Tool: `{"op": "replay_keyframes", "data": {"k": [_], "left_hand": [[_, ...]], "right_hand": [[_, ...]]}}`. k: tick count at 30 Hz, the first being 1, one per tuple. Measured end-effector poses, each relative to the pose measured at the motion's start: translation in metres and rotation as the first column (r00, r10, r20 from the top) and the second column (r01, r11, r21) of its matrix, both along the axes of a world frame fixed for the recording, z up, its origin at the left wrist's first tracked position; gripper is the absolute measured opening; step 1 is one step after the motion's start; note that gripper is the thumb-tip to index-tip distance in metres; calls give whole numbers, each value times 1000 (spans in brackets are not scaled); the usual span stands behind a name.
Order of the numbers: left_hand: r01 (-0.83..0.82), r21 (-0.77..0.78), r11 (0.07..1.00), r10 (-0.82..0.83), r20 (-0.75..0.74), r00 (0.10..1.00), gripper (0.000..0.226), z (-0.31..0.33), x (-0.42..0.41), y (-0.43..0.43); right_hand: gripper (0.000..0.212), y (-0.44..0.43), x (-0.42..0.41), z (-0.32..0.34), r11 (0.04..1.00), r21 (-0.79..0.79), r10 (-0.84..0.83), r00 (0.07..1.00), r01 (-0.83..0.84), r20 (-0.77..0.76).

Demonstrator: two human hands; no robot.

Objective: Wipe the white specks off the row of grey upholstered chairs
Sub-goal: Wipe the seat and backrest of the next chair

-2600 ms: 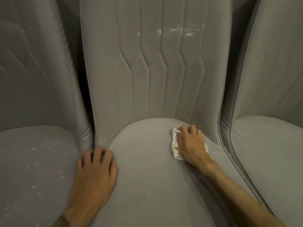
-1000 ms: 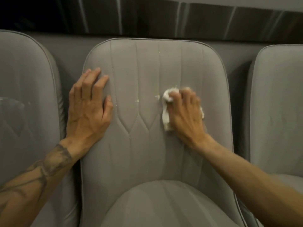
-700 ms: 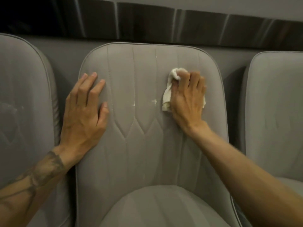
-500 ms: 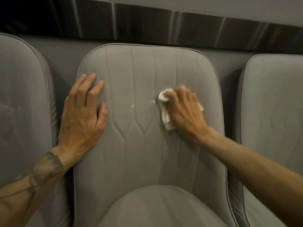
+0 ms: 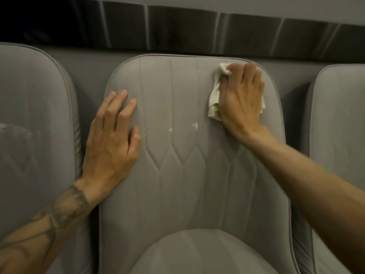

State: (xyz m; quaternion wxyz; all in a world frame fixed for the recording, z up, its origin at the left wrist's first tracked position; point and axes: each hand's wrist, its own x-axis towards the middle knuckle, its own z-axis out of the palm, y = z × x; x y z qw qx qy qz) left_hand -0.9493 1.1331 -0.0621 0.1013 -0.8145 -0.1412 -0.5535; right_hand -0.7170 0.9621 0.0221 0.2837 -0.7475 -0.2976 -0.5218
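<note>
In the head view, three grey chairs stand in a row under a dark glossy band that runs across the top of the frame. The right grip, a bare hand, lies in the upper right of the middle chair, close under the top edge of its backrest. Its fingers are bent over a crumpled white cloth and its thumb is tucked against it, so the cloth is held and pressed to the fabric. The cloth sticks out past the fingertips at the top and along the thumb side, and a little shows beyond the far side of the hand. The white specks sit lower and to the left of the cloth, near the centre of the backrest, apart from it and between the two hands; a thin pale streak marks the seam above them. The left grip, a hand on a tattooed forearm, rests flat on the left edge of the same backrest with straight, spread fingers and holds nothing. White smears show on the left chair. The right chair is cut by the frame edge. The seat cushion fills the bottom centre.
</note>
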Motion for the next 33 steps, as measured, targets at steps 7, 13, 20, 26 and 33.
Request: {"op": "replay_keyframes", "data": {"k": [7,13,20,26,33], "left_hand": [[2,-15,1000,-2,-11,1000,59,0,-1,-1],[-3,2,1000,3,-8,1000,59,-1,0,3],[-3,2,1000,3,-9,1000,58,-1,0,3],[5,27,1000,-5,4,1000,58,-1,1,4],[-5,16,1000,5,-5,1000,57,-1,-1,2]], "right_hand": [[22,-19,-30,-74,899,-397,262,954,-185,146],[20,2,-10,-22,999,37,31,999,-32,40],[22,-16,-16,-50,936,-313,216,964,-160,152],[21,6,-16,-32,995,-19,98,993,-97,65],[22,-24,4,-25,947,-278,195,975,-160,104]]}}
